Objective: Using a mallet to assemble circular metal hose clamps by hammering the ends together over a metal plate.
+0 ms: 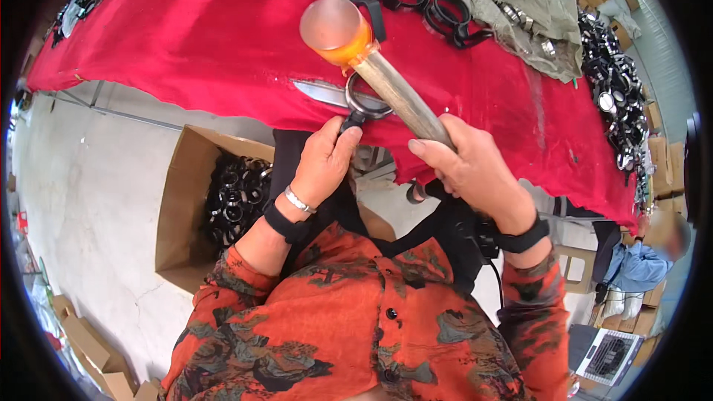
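My right hand (pixel 479 171) is wrapped round the wooden handle of a mallet (pixel 405 96). Its wide, round head, pale on the face and orange along the side, is raised above the near edge of a red-covered table (pixel 223 44). Between thumb and fingers, my left hand (pixel 321 163) pinches the stub of a black ring-shaped part (pixel 369 113) with a metal rim. The ring sits at the table's edge beneath the mallet, which covers some of it. Beside the ring lies a flat, shiny metal piece (pixel 323 93), partly hidden.
Several black ring parts (pixel 449 18) lie farther back, near a crumpled grey-green cloth (pixel 512 0). More are heaped along the right side (pixel 613 96). An open cardboard box (pixel 178 215) of similar parts stands lower left. A person in blue (pixel 639 267) is at far right.
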The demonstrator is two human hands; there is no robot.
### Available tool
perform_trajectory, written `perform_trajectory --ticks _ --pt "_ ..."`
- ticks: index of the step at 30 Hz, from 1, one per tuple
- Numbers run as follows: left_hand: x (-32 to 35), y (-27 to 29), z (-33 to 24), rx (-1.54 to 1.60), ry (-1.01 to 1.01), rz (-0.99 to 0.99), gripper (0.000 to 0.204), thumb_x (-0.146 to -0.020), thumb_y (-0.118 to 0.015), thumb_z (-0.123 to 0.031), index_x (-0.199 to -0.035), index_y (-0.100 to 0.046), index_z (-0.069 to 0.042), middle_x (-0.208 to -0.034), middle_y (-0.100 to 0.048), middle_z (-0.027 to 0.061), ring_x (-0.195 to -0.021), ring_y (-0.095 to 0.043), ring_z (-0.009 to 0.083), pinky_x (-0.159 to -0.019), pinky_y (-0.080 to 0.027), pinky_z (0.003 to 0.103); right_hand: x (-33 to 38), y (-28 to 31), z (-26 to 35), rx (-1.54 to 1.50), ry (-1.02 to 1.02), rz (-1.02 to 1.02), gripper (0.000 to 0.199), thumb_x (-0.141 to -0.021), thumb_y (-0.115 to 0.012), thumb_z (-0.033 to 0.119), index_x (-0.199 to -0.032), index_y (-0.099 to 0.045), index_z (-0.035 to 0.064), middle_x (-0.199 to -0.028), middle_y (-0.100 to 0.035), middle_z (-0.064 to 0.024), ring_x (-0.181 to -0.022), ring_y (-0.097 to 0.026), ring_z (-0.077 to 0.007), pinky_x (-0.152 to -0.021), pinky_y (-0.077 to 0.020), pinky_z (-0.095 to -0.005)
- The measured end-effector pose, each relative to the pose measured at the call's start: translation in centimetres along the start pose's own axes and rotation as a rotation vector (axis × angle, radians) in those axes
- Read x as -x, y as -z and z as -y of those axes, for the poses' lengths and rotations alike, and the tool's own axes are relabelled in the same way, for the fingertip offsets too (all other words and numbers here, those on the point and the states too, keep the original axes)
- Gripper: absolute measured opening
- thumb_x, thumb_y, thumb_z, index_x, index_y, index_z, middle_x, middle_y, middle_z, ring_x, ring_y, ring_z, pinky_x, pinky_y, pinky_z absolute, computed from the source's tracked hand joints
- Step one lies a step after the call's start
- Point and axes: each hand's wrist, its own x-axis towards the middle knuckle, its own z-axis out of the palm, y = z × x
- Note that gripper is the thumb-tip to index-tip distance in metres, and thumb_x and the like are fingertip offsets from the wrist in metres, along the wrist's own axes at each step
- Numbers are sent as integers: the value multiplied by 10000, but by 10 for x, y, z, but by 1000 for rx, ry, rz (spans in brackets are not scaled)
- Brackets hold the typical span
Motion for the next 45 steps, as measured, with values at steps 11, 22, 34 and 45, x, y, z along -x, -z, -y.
perform_trajectory --ticks 11,22,34,45 --pt "-6 -6 -2 24 -102 -25 271 -972 -506 -274 -945 -563 -11 -644 -528 40 -576 -520 124 -543 -429 283 22 -18 -45 207 217 -58 347 -819 -678 289 -883 -502 -3 -662 -529 -188 -558 -530 -325 -553 -456 -364" --pt "-2 -7 0 -19 -137 -57 318 -973 -496 -300 -805 -500 -31 -618 -504 25 -566 -513 113 -539 -418 271 59 -35 -112 -121 90 -181 306 -799 -688 247 -881 -532 -2 -643 -495 -107 -588 -463 -147 -556 -435 -303" --pt "-5 -5 -2 28 -88 -35 318 -977 -488 -289 -799 -509 -26 -631 -512 21 -579 -504 104 -554 -414 262 56 -23 -93 -530 -35 -177 213 -884 -606 207 -989 -534 35 -653 -515 -3 -470 -466 -52 -422 -363 -211" --pt "-2 -5 1 21 -73 -69 299 -974 -493 -271 -808 -515 -23 -614 -523 39 -565 -515 131 -541 -416 285 35 -16 -62 -633 -58 -115 323 -922 -575 282 -1092 -497 19 -615 -498 -15 -468 -473 -91 -431 -394 -230"
